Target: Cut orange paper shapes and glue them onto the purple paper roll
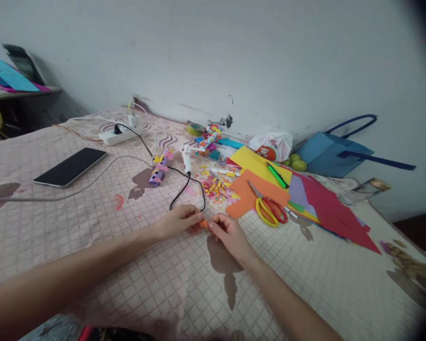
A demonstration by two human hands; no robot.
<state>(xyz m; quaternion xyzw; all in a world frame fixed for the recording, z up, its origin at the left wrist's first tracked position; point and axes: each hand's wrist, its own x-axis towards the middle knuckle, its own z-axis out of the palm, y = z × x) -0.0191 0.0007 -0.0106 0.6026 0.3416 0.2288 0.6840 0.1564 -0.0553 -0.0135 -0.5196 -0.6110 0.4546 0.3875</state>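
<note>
A small orange paper piece (203, 224) is pinched between both hands, low over the quilted cloth. My left hand (182, 220) is closed on its left side, and my right hand (229, 233) grips it from the right with thumb and fingertips. Just beyond the hands lie many tiny coloured paper scraps (216, 187). A white glue gun (186, 159) with a black cord stands behind them. To the right, scissors (270, 208) with yellow and red handles rest on orange paper (259, 187). A decorated purple paper roll (159, 171) lies left of the glue gun.
A tablet (71, 167) lies at left, near a white power strip (119, 136) with trailing cables. Coloured sheets, including red paper (335, 210), a green cutter (277, 175), a blue bag (332, 154) and a plastic bag (271, 144) are at right by the wall.
</note>
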